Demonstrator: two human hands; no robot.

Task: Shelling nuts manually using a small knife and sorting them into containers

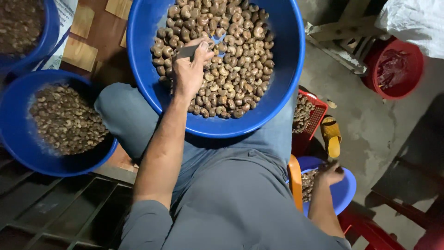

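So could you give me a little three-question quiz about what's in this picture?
1. True or false: the left hand is in the big blue basin of nuts.
2. Which does the right hand reach into? A) red bucket B) small blue bowl C) red basket
3. What colour is the sandal on the floor?

Key: 1 true; 2 B, the small blue bowl; 3 yellow.

Grey concrete floor (370,125), dimly lit; dark metal grating (55,213).
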